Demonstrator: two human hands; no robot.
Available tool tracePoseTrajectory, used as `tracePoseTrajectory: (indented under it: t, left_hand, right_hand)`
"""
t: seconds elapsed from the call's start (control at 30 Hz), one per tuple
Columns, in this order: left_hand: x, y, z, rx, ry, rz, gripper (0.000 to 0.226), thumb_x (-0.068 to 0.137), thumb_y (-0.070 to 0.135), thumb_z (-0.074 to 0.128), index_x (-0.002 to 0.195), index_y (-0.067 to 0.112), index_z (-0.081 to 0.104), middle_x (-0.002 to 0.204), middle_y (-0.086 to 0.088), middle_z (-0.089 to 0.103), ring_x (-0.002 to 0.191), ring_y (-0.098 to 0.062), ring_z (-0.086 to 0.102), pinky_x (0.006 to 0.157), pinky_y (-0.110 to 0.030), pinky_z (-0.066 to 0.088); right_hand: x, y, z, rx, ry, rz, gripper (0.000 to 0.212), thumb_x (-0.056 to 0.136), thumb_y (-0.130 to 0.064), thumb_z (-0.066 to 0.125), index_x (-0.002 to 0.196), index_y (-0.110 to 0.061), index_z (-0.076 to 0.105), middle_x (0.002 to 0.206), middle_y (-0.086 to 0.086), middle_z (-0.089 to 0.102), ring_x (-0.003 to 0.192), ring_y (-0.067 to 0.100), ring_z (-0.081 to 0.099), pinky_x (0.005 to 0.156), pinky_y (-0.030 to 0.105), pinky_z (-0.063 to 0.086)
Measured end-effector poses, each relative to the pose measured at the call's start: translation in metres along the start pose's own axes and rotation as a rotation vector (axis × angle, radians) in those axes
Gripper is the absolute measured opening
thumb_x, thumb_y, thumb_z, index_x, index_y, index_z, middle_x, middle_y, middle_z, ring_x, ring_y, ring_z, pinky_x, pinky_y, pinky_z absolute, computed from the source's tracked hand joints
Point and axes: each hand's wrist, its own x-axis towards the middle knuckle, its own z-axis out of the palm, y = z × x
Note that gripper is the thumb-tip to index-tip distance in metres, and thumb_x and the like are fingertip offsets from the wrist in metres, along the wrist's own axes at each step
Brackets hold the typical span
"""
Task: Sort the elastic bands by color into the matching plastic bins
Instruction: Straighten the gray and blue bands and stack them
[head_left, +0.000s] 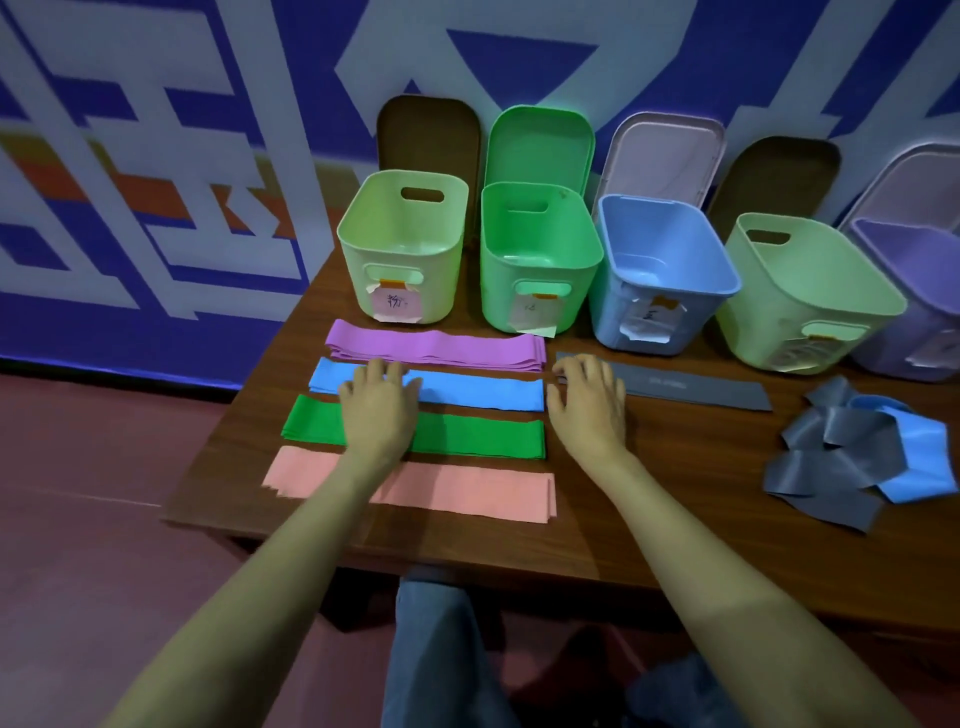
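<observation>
Centre of frame: the left hand (382, 400), fingers straight, presses flat on the blue bands (483, 392), which lie on the table (675, 467). The right hand (589, 400), fingers loose and holding nothing, rests at the left end of the grey band (691, 387). Best practice is probably to gather the whole blue stack by one end and lift it level to the blue bin (605, 306), above and to the right.

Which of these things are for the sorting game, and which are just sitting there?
For sorting: purple bands, blue bands, green bands, pink bands, grey band, tangled heap, five bins.
Just there: lids leaning behind the bins, table.
</observation>
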Motion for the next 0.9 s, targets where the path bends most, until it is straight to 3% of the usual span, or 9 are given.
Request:
tracePoseTrajectory:
  t: [0.2,0.43,0.6,0.77,0.9]
  left_hand:
    - [-0.087,0.118,0.005,-0.351,0.098,0.36,0.028,0.091,0.032,0.047,0.1,0.012,0.064,0.098,-0.007,0.062,0.089,-0.029,0.056,0.075,-0.038,0.045]
    - [-0.145,0.23,0.034,-0.464,-0.048,0.516,0.017,0.091,0.027,0.055,0.102,0.016,0.062,0.105,-0.002,0.059,0.098,-0.023,0.055,0.082,-0.035,0.043]
    - [-0.153,0.292,0.063,-0.399,-0.24,0.563,0.029,0.091,0.029,0.054,0.117,0.015,0.055,0.118,-0.003,0.052,0.111,-0.025,0.049,0.089,-0.037,0.042]
    - [-0.143,0.336,0.098,-0.379,-0.439,0.496,0.057,0.089,0.027,0.059,0.139,0.015,0.035,0.137,-0.008,0.036,0.126,-0.029,0.037,0.098,-0.039,0.039]
    - [-0.127,0.358,0.117,-0.372,-0.498,0.504,0.058,0.09,0.029,0.058,0.141,0.013,0.034,0.142,-0.008,0.035,0.125,-0.031,0.036,0.102,-0.038,0.035]
  right_hand:
    - [-0.063,0.061,-0.069,0.058,0.193,-0.05,0.02,0.085,-0.018,0.059,0.105,-0.014,0.06,0.105,0.005,0.059,0.104,0.026,0.052,0.088,0.041,0.04]
    - [-0.134,0.155,-0.119,0.14,0.286,0.115,0.015,0.086,-0.017,0.056,0.099,-0.012,0.061,0.102,0.005,0.056,0.1,0.018,0.048,0.089,0.029,0.036]
    - [-0.157,0.218,-0.127,0.118,0.156,0.332,0.023,0.086,-0.01,0.06,0.11,-0.009,0.059,0.113,0.008,0.053,0.108,0.025,0.045,0.092,0.039,0.042]
    - [-0.15,0.254,-0.116,0.175,0.013,0.435,0.051,0.091,-0.018,0.056,0.139,-0.016,0.039,0.139,0.006,0.037,0.128,0.024,0.032,0.103,0.037,0.036]
    - [-0.139,0.272,-0.098,0.207,-0.012,0.494,0.055,0.093,-0.029,0.054,0.143,-0.019,0.033,0.146,0.003,0.033,0.133,0.025,0.028,0.107,0.038,0.031]
